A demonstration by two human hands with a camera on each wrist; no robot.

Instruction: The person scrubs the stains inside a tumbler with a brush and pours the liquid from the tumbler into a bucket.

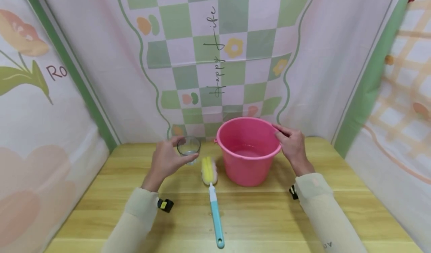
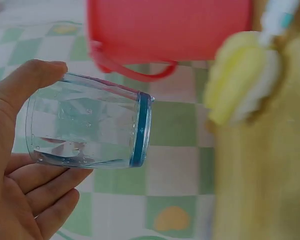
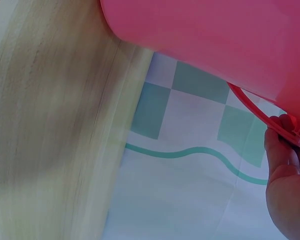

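My left hand (image 1: 165, 159) holds a clear cup (image 1: 189, 147) between thumb and fingers, near the back of the table. In the left wrist view the cup (image 2: 90, 120) has a blue band at one end and water drops on its wall. My right hand (image 1: 293, 145) grips the rim of a pink bucket (image 1: 248, 169) on its right side. The right wrist view shows that hand (image 3: 290, 185) by the bucket's pink handle (image 3: 255, 110); part of its fingers is hidden. Between the cup and the bucket lies a cleaning brush (image 1: 215, 208) with a yellow sponge head and blue handle.
The wooden table (image 1: 266, 223) ends at a checked fabric curtain (image 1: 232, 17) behind the bucket. More fabric walls stand on the left and right. Small wet spots show near the brush handle.
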